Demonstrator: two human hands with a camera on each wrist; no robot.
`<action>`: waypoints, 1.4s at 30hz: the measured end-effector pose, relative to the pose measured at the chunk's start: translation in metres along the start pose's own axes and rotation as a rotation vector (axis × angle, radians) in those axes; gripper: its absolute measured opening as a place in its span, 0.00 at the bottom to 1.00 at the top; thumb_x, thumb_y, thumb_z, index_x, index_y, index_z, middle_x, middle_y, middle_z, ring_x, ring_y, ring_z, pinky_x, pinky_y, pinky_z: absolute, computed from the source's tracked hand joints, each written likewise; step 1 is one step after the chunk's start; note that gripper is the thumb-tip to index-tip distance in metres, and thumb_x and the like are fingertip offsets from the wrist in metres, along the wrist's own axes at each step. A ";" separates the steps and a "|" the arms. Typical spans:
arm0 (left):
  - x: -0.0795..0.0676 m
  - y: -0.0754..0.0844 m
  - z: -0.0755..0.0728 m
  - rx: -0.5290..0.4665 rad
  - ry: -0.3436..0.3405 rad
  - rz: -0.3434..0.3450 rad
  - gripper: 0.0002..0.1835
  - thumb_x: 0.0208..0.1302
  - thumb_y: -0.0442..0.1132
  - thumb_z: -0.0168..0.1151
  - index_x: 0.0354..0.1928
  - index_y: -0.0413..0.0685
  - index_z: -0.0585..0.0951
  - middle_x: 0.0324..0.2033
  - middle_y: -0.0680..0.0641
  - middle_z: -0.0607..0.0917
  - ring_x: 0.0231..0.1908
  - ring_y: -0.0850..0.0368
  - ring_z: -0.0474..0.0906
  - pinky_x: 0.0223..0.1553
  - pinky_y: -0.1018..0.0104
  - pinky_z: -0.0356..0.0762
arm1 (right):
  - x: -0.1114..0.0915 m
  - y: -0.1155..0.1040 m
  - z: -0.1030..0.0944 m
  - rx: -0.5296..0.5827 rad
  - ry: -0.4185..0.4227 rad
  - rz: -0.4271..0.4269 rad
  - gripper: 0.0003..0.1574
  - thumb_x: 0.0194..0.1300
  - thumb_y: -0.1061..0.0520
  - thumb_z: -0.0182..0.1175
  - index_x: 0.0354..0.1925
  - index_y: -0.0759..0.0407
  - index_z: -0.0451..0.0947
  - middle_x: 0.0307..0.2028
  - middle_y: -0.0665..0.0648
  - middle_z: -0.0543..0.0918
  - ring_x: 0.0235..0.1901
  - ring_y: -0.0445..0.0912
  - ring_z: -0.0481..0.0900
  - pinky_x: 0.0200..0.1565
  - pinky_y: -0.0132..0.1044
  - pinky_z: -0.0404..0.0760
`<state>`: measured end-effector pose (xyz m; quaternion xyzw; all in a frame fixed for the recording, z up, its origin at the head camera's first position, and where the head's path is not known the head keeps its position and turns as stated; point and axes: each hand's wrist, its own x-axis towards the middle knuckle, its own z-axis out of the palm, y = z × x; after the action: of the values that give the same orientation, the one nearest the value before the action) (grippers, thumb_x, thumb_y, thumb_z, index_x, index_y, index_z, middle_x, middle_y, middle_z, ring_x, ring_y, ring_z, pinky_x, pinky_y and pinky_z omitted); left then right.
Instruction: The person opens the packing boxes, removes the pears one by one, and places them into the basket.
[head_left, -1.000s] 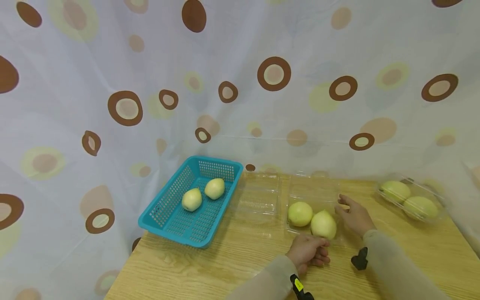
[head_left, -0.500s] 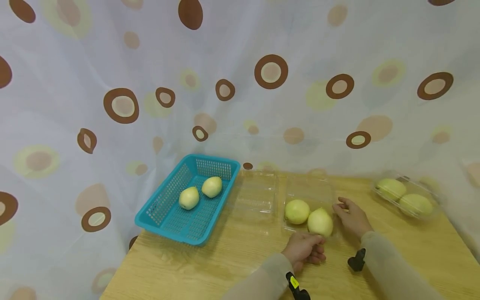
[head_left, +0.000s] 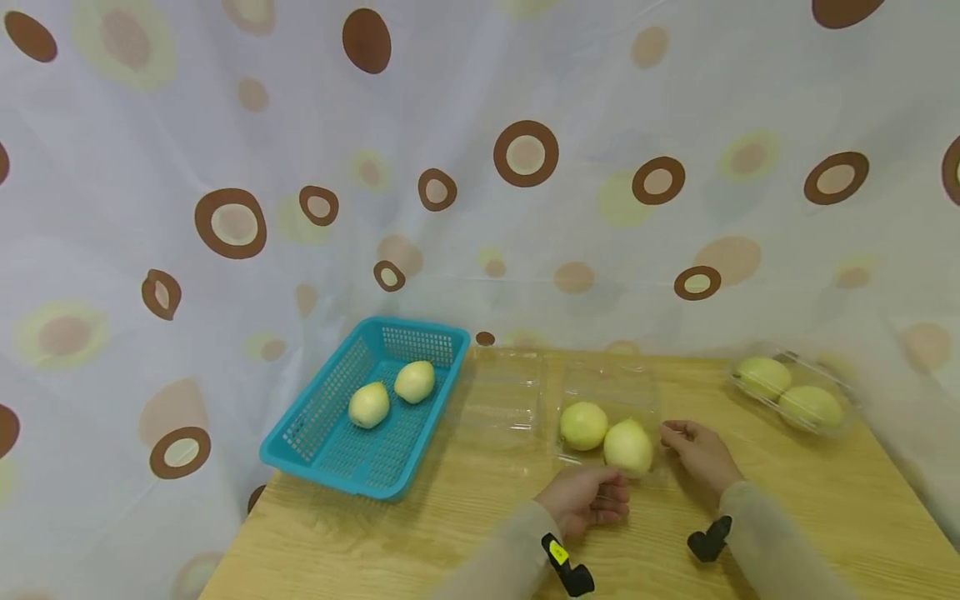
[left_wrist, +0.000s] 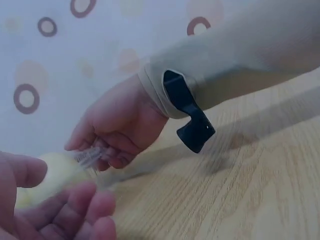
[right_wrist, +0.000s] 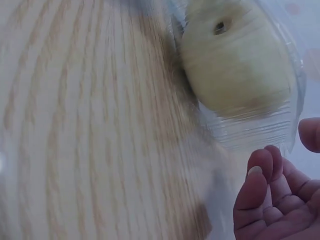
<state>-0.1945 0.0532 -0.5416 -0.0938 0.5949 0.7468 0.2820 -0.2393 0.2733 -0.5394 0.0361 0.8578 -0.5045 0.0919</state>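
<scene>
An opened clear plastic clamshell box, its lid laid back, holds a yellow-green pear and a paler pear. At the box's near edge is my left hand, thumb and fingers apart in the left wrist view, with no grip visible. My right hand is at the box's right side. In the left wrist view a clear plastic corner lies between its thumb and fingers. The right wrist view shows one pear behind the ridged plastic wall, close to the right fingertips.
A blue basket with two pears stands at the left. Between it and the box lies another clear plastic box. A closed clear box with two pears sits at the back right. A patterned curtain hangs behind the wooden table.
The whole head view has shifted slightly. My right hand has come nearer along the box's right side, and its fingers have drawn together. My left hand has slid slightly left along the near edge.
</scene>
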 end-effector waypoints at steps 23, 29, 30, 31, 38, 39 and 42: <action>-0.016 0.075 0.013 1.813 0.090 0.777 0.33 0.63 0.67 0.52 0.66 0.62 0.68 0.55 0.59 0.75 0.56 0.62 0.70 0.57 0.67 0.69 | -0.017 0.007 0.010 0.301 -0.042 0.067 0.24 0.71 0.46 0.55 0.45 0.69 0.73 0.29 0.53 0.75 0.28 0.43 0.73 0.31 0.36 0.78; 0.012 0.067 0.025 2.000 0.156 0.665 0.42 0.57 0.76 0.45 0.71 0.69 0.60 0.60 0.57 0.72 0.63 0.57 0.64 0.66 0.54 0.58 | -0.016 0.000 0.011 0.320 -0.049 0.049 0.25 0.71 0.48 0.56 0.48 0.71 0.73 0.29 0.53 0.76 0.27 0.43 0.74 0.29 0.37 0.78; 0.015 0.065 0.027 2.019 0.161 0.638 0.43 0.56 0.78 0.45 0.71 0.71 0.59 0.60 0.57 0.72 0.64 0.57 0.63 0.67 0.53 0.57 | -0.016 -0.001 0.012 0.333 -0.051 0.050 0.25 0.70 0.49 0.56 0.48 0.71 0.73 0.29 0.52 0.76 0.26 0.43 0.74 0.29 0.37 0.78; 0.018 0.064 0.028 2.032 0.161 0.609 0.43 0.55 0.79 0.45 0.71 0.72 0.59 0.61 0.58 0.71 0.66 0.56 0.61 0.68 0.52 0.55 | -0.016 -0.002 0.012 0.343 -0.055 0.050 0.25 0.70 0.49 0.56 0.49 0.71 0.72 0.28 0.52 0.76 0.26 0.43 0.74 0.29 0.37 0.78; 0.028 0.065 0.033 2.047 0.135 0.569 0.42 0.54 0.80 0.42 0.70 0.76 0.59 0.61 0.60 0.72 0.68 0.55 0.58 0.69 0.47 0.49 | -0.016 -0.001 0.011 0.342 -0.049 0.061 0.24 0.70 0.48 0.57 0.46 0.69 0.72 0.28 0.52 0.76 0.25 0.43 0.74 0.28 0.38 0.78; 0.028 0.066 0.033 2.047 0.129 0.566 0.42 0.54 0.80 0.42 0.70 0.76 0.59 0.61 0.61 0.72 0.68 0.56 0.57 0.69 0.47 0.48 | -0.016 0.000 0.011 0.338 -0.049 0.064 0.24 0.70 0.47 0.57 0.46 0.68 0.73 0.28 0.52 0.76 0.25 0.43 0.74 0.29 0.38 0.78; 0.030 0.068 0.034 2.059 0.111 0.551 0.40 0.56 0.79 0.42 0.70 0.77 0.59 0.61 0.61 0.72 0.68 0.56 0.57 0.69 0.47 0.47 | -0.014 0.002 0.010 0.328 -0.046 0.071 0.25 0.69 0.45 0.57 0.46 0.67 0.73 0.28 0.52 0.76 0.26 0.43 0.74 0.29 0.38 0.78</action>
<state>-0.2488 0.0852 -0.4898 0.2933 0.9523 -0.0826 0.0194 -0.2239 0.2661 -0.5436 0.0693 0.7598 -0.6348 0.1222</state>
